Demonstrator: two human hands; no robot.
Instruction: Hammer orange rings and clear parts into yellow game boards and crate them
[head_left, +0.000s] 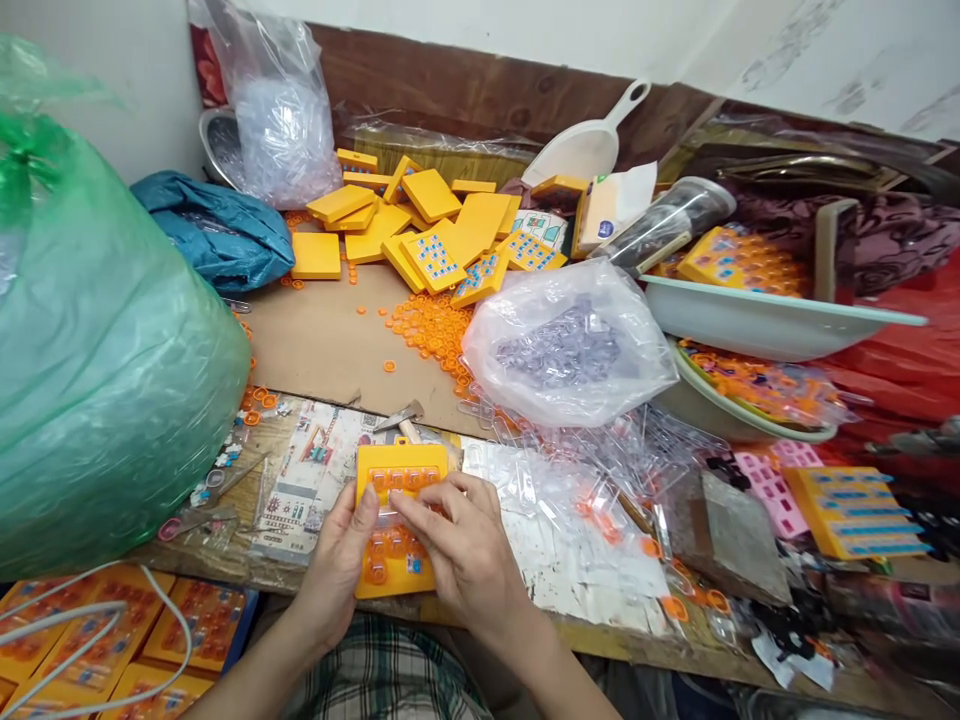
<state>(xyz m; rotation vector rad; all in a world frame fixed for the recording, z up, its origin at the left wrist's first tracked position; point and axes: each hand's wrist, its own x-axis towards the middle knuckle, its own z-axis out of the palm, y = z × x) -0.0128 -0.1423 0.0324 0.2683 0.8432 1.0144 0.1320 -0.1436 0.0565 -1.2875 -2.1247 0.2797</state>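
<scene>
Item one: a yellow panel (405,460) fitted with rows of orange pieces, upright or nearly so, directly before me; I took it as the clock's centre.

Item two: my left hand (334,545), at 9 o'clock, gripping the panel's edge, thumb on its front.

Item three: my right hand (472,550), at 3 o'clock, index finger laid against the middle of the front, other fingers bent; whether they pinched anything, I could not tell.

Step in hand, by my judgement: working a part at the middle rows. The next move seemed to call for a firm left hold and light, exact fingertip pressure.

Surroundings: hammer (397,416), just beyond at 12; loose orange rings (431,325) and stacked yellow blocks (431,195), farther along 12; white bag (570,345), between 1 and 2; green bag (112,350), at 10.
</scene>
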